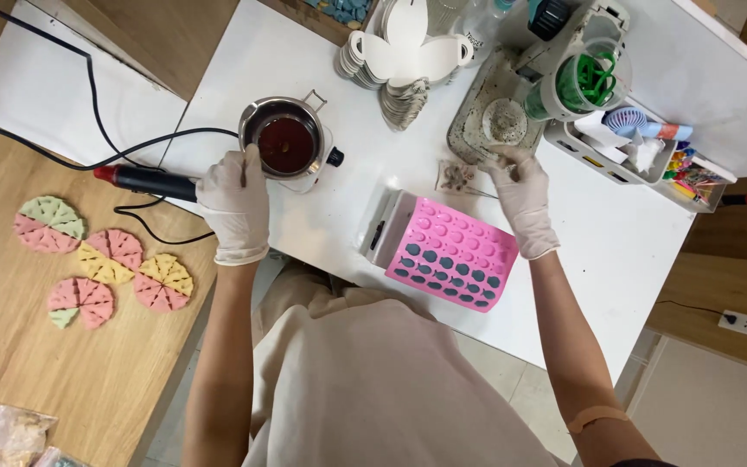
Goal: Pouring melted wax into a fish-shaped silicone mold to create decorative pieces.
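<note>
The gloved left hand (233,203) has its fingers clenched round a thin stick dipped toward the metal melting pot (285,140) of dark liquid, which stands on the white counter (347,95) at one o'clock from that hand; the gloved right hand (520,195) pinches a small item I cannot make out, at twelve o'clock from the pink mould (453,252) lying flat between both hands. Round coloured wedge discs (97,259) lie well apart at nine o'clock.
</note>
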